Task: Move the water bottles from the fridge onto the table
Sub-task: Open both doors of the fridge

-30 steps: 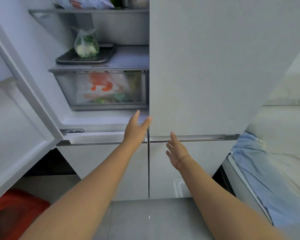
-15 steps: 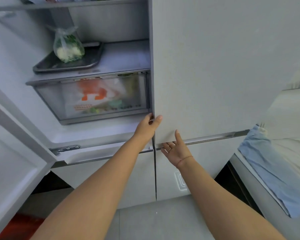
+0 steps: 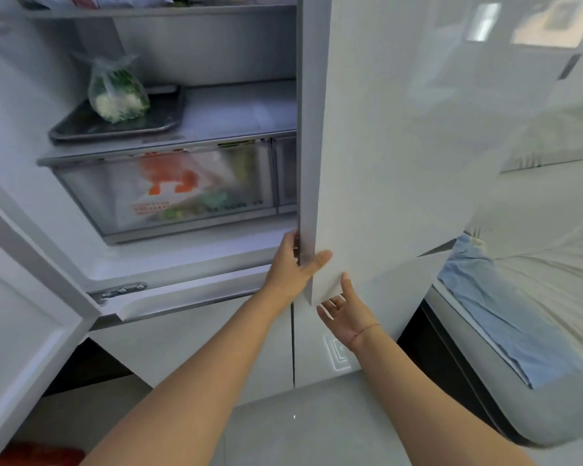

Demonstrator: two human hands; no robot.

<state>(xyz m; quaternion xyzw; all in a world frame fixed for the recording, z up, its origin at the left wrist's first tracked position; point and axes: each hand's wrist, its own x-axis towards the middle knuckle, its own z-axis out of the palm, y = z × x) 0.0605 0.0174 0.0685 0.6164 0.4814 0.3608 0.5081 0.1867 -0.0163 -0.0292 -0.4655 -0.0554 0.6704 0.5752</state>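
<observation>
Water bottles: none visible in the head view, likely behind the white glossy right fridge door [image 3: 401, 146]. Left hand [image 3: 292, 267] is clamped on that door's inner edge, thumb on the front. Right hand [image 3: 345, 314] sits spread, palm up, under the bottom corner, gripping nothing. Pull evenly from the edge, clear of the clear crisper drawer [image 3: 169, 193].

Pale grey floor tiles [image 3: 317, 432] run beneath the scene, with a red object [image 3: 37, 454] at the lower left corner. At right, a bed [image 3: 552, 280] in whitish bedding carries a light blue cloth [image 3: 505, 321] over its near edge. Soft daylight fills the room.
</observation>
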